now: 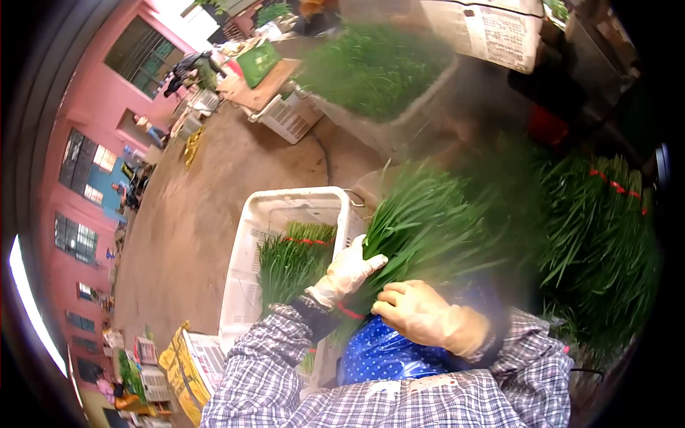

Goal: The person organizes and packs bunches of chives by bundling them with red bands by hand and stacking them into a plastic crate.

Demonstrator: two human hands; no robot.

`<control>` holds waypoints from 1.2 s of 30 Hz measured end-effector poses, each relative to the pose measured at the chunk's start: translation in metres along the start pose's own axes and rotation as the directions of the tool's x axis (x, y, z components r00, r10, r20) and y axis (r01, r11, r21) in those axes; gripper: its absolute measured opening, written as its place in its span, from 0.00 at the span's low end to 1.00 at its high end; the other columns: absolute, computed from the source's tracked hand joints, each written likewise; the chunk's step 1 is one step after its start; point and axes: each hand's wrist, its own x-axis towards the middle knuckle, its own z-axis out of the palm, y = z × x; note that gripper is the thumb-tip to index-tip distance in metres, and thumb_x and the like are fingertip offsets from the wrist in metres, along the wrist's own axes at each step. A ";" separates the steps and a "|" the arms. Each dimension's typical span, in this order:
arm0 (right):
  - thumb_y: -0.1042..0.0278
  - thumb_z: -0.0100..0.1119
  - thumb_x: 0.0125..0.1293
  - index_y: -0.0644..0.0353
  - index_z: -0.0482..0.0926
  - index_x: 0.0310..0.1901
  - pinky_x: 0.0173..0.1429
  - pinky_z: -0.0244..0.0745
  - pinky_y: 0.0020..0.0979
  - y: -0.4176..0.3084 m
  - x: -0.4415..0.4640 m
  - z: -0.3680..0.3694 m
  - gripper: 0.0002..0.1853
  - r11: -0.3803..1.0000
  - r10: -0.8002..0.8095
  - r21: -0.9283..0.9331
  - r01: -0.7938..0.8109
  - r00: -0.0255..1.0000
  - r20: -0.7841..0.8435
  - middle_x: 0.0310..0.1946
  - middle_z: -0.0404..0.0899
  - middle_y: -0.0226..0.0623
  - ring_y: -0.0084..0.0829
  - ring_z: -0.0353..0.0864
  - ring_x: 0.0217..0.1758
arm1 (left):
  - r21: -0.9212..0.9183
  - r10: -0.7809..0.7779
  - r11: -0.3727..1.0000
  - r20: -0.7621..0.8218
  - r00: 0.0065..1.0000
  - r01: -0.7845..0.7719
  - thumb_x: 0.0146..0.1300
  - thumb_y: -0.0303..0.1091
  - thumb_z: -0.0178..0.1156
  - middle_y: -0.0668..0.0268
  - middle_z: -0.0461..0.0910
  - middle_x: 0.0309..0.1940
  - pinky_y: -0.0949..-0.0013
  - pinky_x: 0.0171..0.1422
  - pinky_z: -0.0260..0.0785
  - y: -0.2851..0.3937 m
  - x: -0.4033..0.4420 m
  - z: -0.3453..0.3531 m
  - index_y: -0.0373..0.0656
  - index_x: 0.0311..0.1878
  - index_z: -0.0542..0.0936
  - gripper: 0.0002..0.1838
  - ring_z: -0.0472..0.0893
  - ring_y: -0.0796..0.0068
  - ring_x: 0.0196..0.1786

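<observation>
My left hand (349, 272), in a pale glove, is wrapped round a loose bunch of long green chives (421, 221), thumb on top. Their leaf ends fan out to the upper right. Below the left hand a red tie (349, 311) shows at the bunch. My right hand (421, 314), gloved too, has its fingers curled together beside that tie, over a blue dotted apron (392, 353). What its fingertips pinch is hidden. To the left, tied chives (303, 260) with a red band stand inside a white plastic crate (239, 285).
Large tied chive bundles (599, 228) are piled at my right. Ahead stands a tub of loose greens (417, 114), partly blurred. Beyond are a white crate (285, 118) under a board and a white sack (503, 32). A yellow bag (185, 371) lies lower left. People work along the pink wall.
</observation>
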 end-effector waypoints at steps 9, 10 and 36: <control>0.54 0.74 0.52 0.63 0.78 0.41 0.47 0.73 0.41 -0.018 0.016 0.012 0.23 0.938 0.263 -0.240 -0.250 0.964 0.026 0.39 0.77 0.42 0.43 0.77 0.45 | -0.603 0.109 0.797 0.076 0.991 -0.042 0.67 0.36 0.67 0.65 0.84 0.53 0.67 0.62 0.74 0.016 -0.021 -0.036 0.37 0.64 0.78 0.24 0.80 0.75 0.53; 0.51 0.74 0.53 0.63 0.79 0.43 0.46 0.71 0.39 -0.010 0.012 0.024 0.25 0.935 0.248 -0.265 -0.237 0.969 0.006 0.40 0.77 0.42 0.42 0.77 0.46 | -0.657 0.070 0.754 0.101 0.992 0.014 0.66 0.35 0.67 0.65 0.84 0.53 0.67 0.61 0.75 0.016 -0.019 -0.028 0.37 0.63 0.79 0.23 0.82 0.74 0.53; 0.40 0.77 0.49 0.60 0.82 0.44 0.49 0.75 0.41 0.013 -0.005 0.026 0.31 0.857 0.472 -0.277 -0.436 0.878 0.080 0.38 0.82 0.43 0.43 0.82 0.45 | -0.457 -0.070 0.868 0.281 0.957 0.197 0.47 0.23 0.81 0.55 0.74 0.68 0.64 0.78 0.62 0.036 -0.041 -0.022 0.39 0.84 0.32 0.73 0.73 0.66 0.70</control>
